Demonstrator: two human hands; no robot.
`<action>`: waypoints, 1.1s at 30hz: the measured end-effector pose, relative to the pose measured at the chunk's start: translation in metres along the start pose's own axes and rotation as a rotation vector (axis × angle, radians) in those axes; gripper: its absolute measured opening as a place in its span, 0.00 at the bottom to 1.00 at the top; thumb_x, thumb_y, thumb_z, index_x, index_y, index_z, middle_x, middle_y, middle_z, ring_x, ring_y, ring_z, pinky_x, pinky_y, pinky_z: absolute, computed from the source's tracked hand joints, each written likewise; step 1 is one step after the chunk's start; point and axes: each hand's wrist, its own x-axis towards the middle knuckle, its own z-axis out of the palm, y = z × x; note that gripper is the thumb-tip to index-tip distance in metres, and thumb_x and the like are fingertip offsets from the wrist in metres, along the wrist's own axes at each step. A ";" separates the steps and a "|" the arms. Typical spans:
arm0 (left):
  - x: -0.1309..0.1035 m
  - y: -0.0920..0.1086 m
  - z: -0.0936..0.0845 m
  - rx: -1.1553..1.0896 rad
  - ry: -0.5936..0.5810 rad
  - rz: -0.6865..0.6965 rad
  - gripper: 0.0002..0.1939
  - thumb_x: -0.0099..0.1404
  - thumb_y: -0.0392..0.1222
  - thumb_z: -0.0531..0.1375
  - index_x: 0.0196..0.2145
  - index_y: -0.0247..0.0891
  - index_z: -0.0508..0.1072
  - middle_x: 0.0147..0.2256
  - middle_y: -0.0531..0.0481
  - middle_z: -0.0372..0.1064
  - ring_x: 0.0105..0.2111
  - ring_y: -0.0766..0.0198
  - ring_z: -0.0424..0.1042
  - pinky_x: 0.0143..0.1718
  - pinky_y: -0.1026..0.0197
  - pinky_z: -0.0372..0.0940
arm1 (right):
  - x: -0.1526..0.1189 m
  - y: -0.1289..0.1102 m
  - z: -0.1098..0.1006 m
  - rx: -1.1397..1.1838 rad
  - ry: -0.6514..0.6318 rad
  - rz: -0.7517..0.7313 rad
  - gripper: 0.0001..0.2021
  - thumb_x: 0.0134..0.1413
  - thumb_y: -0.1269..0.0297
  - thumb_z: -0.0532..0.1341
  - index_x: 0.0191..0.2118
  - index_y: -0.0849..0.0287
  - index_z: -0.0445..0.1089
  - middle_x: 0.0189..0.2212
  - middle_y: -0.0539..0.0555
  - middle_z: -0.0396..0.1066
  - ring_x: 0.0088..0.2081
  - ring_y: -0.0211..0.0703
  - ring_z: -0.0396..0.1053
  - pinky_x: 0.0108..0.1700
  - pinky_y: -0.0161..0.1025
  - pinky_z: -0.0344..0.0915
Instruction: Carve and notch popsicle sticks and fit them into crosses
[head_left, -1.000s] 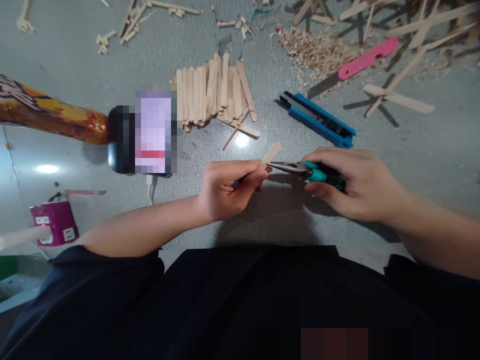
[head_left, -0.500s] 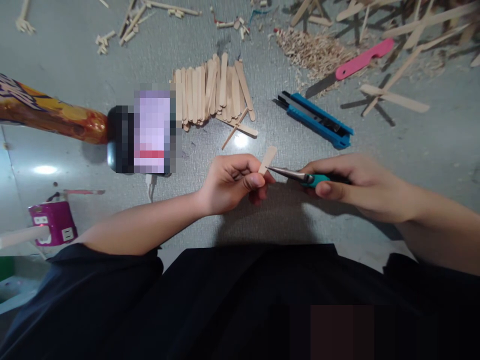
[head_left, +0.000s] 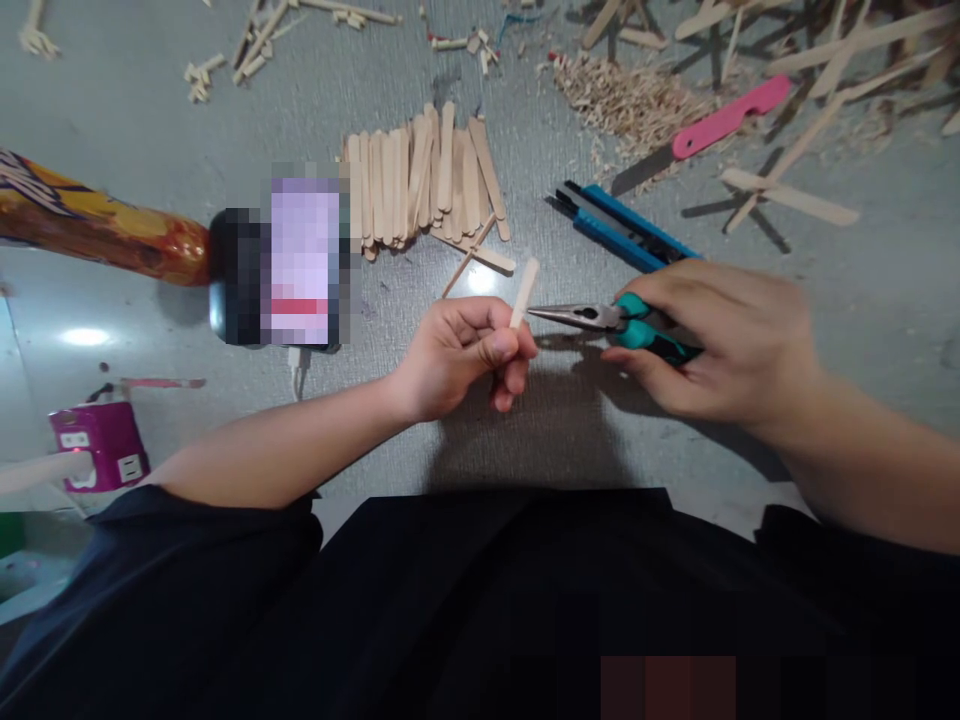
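Gripping a stick in the left hand, pliers in the right hand (touching the stick or nearly), pointed from three o'clock.

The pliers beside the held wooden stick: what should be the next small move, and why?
Probably hold the wooden stick steady in the left grip and seat the tips of the pliers on its edge: the right grip points them there, and the stick's upper end is free. Whether the tips touch it, I cannot tell.
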 end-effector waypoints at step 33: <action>-0.005 0.003 0.012 0.462 0.263 0.213 0.18 0.73 0.56 0.77 0.40 0.36 0.88 0.24 0.53 0.79 0.18 0.74 0.74 0.18 0.74 0.67 | 0.001 -0.010 -0.009 0.252 -0.228 0.280 0.10 0.78 0.50 0.67 0.58 0.39 0.81 0.44 0.53 0.86 0.43 0.62 0.85 0.45 0.59 0.78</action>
